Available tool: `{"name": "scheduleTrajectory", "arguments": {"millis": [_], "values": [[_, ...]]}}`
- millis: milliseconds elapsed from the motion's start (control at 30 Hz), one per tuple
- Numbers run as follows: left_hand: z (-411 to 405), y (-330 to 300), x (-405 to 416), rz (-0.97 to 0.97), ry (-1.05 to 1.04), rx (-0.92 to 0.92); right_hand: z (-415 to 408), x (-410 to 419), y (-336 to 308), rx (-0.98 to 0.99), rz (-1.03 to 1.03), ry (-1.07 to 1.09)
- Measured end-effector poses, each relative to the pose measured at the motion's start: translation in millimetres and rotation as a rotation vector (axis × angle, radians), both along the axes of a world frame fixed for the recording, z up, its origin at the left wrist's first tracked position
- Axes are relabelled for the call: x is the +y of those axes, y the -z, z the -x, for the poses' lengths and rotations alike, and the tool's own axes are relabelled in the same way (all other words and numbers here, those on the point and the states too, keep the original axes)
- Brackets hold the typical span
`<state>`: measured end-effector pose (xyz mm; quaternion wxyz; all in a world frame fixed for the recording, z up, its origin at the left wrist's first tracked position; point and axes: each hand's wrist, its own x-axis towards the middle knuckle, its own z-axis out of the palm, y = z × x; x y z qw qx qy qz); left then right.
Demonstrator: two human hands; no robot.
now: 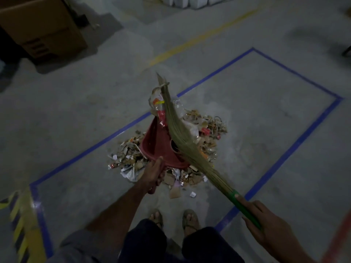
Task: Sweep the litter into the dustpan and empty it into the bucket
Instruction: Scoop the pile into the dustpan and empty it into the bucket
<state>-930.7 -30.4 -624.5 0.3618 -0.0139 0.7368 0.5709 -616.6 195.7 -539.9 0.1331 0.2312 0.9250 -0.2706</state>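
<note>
Grey concrete floor is marked with a blue taped rectangle, and the litter is heaped inside it, near its far-left edge. A red dustpan is held tilted over the heap, its open end pointing away and loaded with wrappers; the tilt is judged to keep that load from sliding back. The left hand is closed round the dustpan's near end, arm extended forward and down. The broom is laid across the pan, its bristles pressed on the load, apparently to pin it. The right hand is wrapped round the green handle, low and to the right. No bucket is seen. A cardboard box stands well apart at far left.
</note>
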Motion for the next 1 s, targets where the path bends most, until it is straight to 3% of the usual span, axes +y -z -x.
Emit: {"name": "scheduleTrajectory", "arguments": {"millis": [367,1000], "values": [[-13.4,-51.4,-12.6,-0.045,0.043,0.059,-23.8,-32.0,-32.4,0.082,-0.168,-0.002],[0.6,-80.5,-109.0,-0.027,0.251,0.088,-40.0,-215.5,-69.6,0.066,-0.289,0.135]]}}
